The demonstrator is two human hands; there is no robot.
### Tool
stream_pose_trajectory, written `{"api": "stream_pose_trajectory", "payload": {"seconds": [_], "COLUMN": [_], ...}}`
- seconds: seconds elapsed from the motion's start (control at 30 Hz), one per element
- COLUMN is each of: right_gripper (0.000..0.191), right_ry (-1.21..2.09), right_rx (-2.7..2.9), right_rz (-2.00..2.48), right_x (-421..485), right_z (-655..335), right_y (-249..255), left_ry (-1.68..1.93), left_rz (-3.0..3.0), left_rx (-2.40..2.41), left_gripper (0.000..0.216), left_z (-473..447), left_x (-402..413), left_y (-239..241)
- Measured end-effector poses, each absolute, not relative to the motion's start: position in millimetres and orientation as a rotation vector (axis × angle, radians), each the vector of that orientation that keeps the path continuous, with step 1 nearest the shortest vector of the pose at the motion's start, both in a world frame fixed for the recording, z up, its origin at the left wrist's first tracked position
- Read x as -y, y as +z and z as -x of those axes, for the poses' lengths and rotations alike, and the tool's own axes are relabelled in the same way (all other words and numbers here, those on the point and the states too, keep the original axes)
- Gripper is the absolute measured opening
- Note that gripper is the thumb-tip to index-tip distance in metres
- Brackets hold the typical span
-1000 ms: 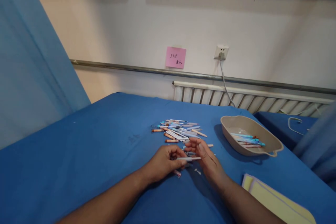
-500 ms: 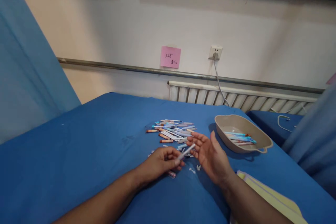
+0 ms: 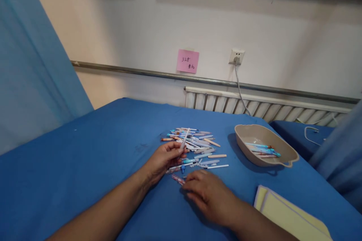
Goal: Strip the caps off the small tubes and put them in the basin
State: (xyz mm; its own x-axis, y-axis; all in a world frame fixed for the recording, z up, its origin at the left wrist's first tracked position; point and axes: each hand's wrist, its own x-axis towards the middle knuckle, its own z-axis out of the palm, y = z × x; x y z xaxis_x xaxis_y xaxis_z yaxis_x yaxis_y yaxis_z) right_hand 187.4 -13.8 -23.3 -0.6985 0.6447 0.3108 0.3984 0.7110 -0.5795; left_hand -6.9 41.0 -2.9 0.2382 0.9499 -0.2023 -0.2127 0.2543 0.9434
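Observation:
My left hand [image 3: 165,158] is closed around a slim pen piece [image 3: 184,139], its white end pointing up and away over the heap of pens [image 3: 195,139]. Lower down, the fingers of my right hand [image 3: 209,196] are closed at one end of a clear, pink-patterned pen barrel [image 3: 178,179] low over the cloth; its far end is hidden by the fingers. Between my hands and the heap lie a blue pen part [image 3: 183,169], a white refill [image 3: 217,166] and small white clips [image 3: 200,163]. A peach barrel [image 3: 217,156] lies farther right.
At right stands a beige basin [image 3: 266,162] holding several blue and brown pens [image 3: 263,150]. Yellow cloths or sheets [image 3: 288,211] lie near the front right. A blue cloth [image 3: 98,165] covers the table. Behind it are a radiator [image 3: 223,101] and a plugged-in cord [image 3: 239,84].
My right hand has turned palm down and moved toward me and left onto the pink-patterned barrel. My left hand has risen slightly, tipping the pen piece more upright. The view has shifted a little.

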Motion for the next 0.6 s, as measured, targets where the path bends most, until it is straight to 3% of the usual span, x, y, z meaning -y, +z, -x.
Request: {"api": "stream_pose_trajectory", "payload": {"seconds": [0.27, 0.6], "right_gripper": [0.009, 0.012], "right_ry": [0.326, 0.436], "right_rx": [2.684, 2.521], "right_rz": [1.033, 1.069], "right_x": [16.3, 16.0], "right_z": [-179.4, -182.9], "right_y": [-24.9, -29.4], "left_ry": [0.952, 0.914], "left_rz": [-0.943, -0.919], "left_rx": [-0.965, -0.949], "left_gripper": [0.030, 0.030], "left_z": [4.3, 5.9], "left_x": [-40.6, -42.1], "left_y": [-8.3, -14.3]}}
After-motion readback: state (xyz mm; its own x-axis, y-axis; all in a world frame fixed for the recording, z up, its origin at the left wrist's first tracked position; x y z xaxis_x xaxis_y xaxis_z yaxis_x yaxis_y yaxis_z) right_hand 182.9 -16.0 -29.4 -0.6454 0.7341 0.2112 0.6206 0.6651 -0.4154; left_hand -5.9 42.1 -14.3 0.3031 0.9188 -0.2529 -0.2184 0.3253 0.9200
